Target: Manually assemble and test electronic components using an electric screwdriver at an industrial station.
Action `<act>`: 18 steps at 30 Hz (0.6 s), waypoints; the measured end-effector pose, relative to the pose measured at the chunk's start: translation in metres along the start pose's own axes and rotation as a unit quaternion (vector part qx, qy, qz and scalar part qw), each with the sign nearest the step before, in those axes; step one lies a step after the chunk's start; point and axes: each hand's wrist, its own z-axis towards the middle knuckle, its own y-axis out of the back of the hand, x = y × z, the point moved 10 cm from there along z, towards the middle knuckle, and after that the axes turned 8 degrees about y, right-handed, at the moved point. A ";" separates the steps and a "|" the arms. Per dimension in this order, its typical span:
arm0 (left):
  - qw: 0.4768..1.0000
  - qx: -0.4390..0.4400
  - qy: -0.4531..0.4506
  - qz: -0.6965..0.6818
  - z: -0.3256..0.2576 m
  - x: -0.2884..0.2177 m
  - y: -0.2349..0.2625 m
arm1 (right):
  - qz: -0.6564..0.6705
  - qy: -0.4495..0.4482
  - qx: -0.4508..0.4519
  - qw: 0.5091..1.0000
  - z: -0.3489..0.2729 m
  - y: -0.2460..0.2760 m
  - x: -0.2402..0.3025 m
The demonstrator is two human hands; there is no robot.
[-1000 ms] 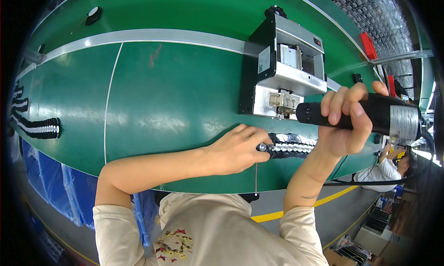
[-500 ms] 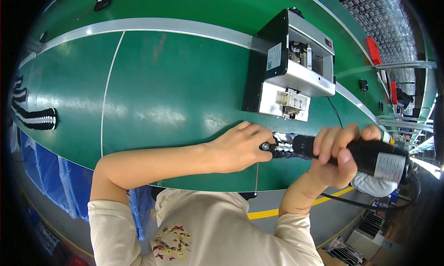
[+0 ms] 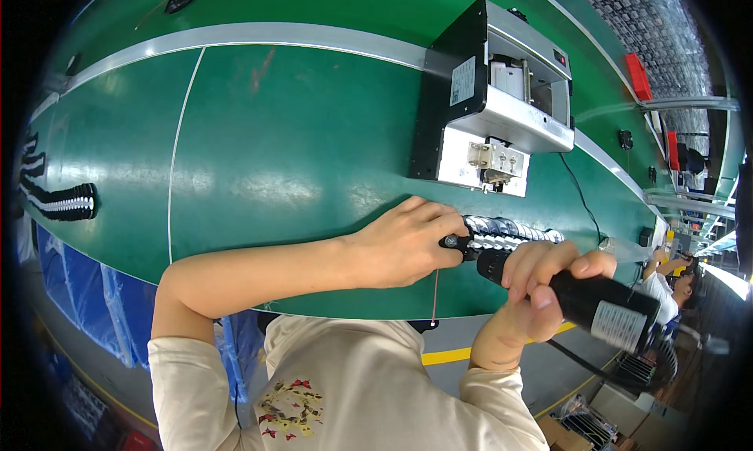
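My left hand (image 3: 404, 243) rests on the green belt (image 3: 290, 145) and pinches the near end of a long black part with a row of shiny silver pieces (image 3: 510, 231). My right hand (image 3: 533, 286) grips a black electric screwdriver (image 3: 584, 302) with a white label, held nearly level. Its tip meets the end of the part right beside my left fingers. The part lies on the belt near its front edge.
A black and silver screw feeder box (image 3: 490, 98) stands on the belt just behind the part, with a cable running right. A striped black and white part (image 3: 67, 201) lies at the far left. Another person (image 3: 667, 274) works at the right.
My right hand has brought the screwdriver down from in front of the feeder box to the end of the part. My left hand stays on the part.
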 end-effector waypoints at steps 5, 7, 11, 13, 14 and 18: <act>1.000 0.027 0.009 -0.008 0.001 -0.003 0.002 | -0.018 -0.006 0.025 1.000 -0.006 -0.008 0.002; 0.999 0.027 0.014 -0.017 0.001 -0.002 0.004 | -0.014 -0.005 0.032 0.999 -0.006 -0.009 0.001; 0.998 0.023 0.032 -0.049 0.002 0.000 0.007 | -0.001 -0.055 0.026 0.998 -0.012 -0.006 -0.005; 0.998 0.017 0.035 -0.056 0.004 0.000 0.008 | 0.016 -0.066 0.016 0.998 -0.009 -0.004 -0.005; 0.998 0.011 0.035 -0.055 0.005 -0.001 0.009 | 0.025 -0.072 0.012 0.997 -0.007 -0.002 -0.006; 0.995 0.008 0.061 -0.082 0.004 0.005 0.005 | 0.205 -0.006 0.037 0.978 0.024 0.016 0.010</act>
